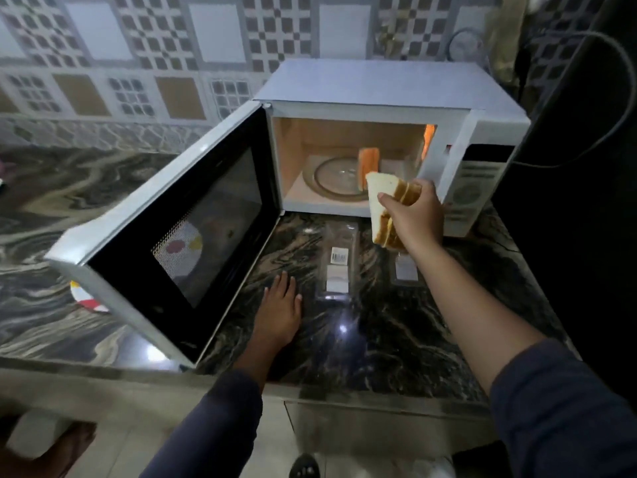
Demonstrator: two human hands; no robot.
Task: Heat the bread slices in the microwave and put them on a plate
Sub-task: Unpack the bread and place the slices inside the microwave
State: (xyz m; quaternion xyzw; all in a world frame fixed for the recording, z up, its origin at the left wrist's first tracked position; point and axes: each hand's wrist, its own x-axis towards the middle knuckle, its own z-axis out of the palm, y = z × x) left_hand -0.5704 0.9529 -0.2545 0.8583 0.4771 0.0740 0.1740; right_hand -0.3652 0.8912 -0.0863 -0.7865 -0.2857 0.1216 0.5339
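Dark marbled countertop [396,339] runs under a patterned tile wall, carrying one white microwave [379,84] with its door [138,229] swung wide to the left. The right hand [413,215] grips a stack of bread slices [379,198], at least two, just before the opening. Inside lies only a glass turntable [331,177]. The left hand [281,305] rests flat, fingers straight, on the counter beside a clear wrapper [339,257]. One spotted plate [86,300] shows beneath the door.

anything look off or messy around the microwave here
Nothing is spilled or broken. The one oddity: the plate sits behind the open microwave door, mostly hidden by it, while the right hand holds the bread slices on the other side. Clear wrappers lie loose on the counter.
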